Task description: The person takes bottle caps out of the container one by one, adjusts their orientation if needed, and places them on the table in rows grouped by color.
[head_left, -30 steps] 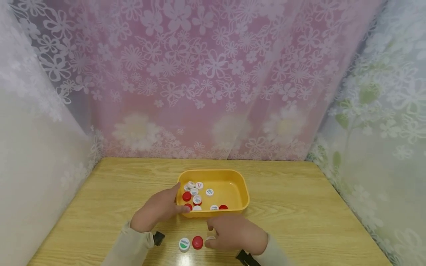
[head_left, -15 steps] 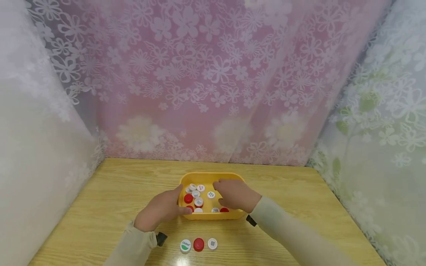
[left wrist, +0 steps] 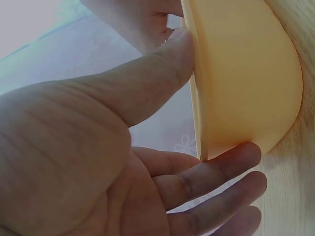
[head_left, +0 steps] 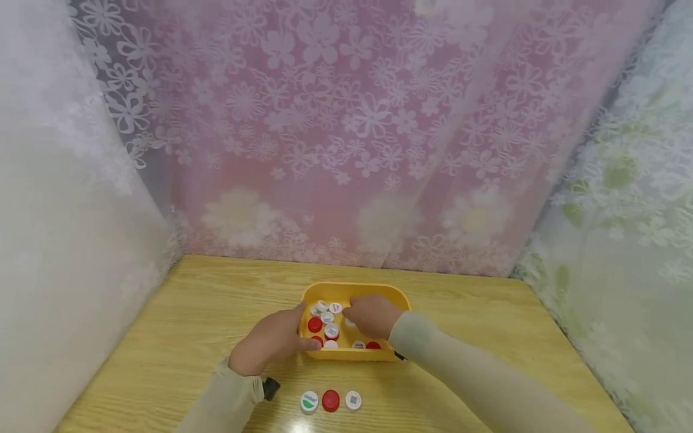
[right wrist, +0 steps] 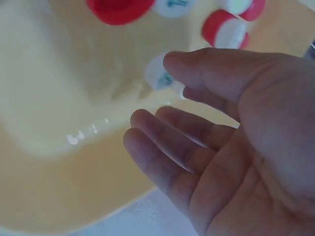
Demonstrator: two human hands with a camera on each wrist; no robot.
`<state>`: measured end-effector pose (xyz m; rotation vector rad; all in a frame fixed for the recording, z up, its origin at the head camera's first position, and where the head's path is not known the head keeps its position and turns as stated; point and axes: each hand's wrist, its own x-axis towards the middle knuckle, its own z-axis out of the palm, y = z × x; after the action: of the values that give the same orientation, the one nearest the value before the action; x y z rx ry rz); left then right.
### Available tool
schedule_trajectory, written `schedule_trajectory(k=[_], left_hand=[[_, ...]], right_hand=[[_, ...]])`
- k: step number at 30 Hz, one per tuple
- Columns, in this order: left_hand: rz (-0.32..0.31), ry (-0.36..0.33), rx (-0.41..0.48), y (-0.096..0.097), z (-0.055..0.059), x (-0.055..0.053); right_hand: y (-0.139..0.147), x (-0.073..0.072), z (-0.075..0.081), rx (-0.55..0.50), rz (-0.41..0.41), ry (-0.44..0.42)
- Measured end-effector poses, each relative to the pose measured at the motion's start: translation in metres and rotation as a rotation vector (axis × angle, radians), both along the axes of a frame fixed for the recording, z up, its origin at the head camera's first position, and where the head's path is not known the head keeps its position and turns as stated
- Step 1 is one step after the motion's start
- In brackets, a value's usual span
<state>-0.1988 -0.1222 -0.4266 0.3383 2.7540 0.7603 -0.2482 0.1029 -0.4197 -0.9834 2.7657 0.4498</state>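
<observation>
A yellow plastic tray [head_left: 352,355] holds several red and white bottle caps, mostly grouped at its left side. My left hand [head_left: 271,341] grips the tray's left end, the thumb [left wrist: 179,54] on the rim and the fingers [left wrist: 221,167] along the outside wall. Inside the tray, my right hand [head_left: 375,316] is over a white cap with a green print [right wrist: 156,73]. In the right wrist view its thumb overlaps that cap's edge, while the other fingers are loosely bent with nothing visible between them. Whether the index finger touches the cap is hidden.
In front of the tray, a row on the wooden table [head_left: 476,337] has a white cap with green print [head_left: 310,402], a red cap [head_left: 331,400] and a white cap with a grey square [head_left: 354,401]. Floral curtains [head_left: 346,150] border the back and sides.
My right hand has let go of the white cap at the row's right end, moved up into the tray and then left over the printed cap. My left hand keeps its grip.
</observation>
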Motion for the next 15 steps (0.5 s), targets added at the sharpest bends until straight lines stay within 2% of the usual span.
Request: schedule_trajectory(k=[6,9,12,15], left_hand=[[0.009,-0.008,0.001,0.001,0.002,0.001],[0.008,-0.002,0.005,0.001,0.001,0.0],[0.012,-0.004,0.006,0.001,-0.002,-0.001],[0.019,-0.008,0.003,0.0,-0.002,-0.001]], right_hand=[[0.001,-0.004,-0.015,-0.03,-0.063,-0.05],[0.001,-0.005,-0.019,-0.022,-0.069,-0.052],[0.002,-0.003,-0.015,-0.02,-0.067,-0.059],[0.003,-0.003,-0.006,-0.063,-0.078,-0.066]])
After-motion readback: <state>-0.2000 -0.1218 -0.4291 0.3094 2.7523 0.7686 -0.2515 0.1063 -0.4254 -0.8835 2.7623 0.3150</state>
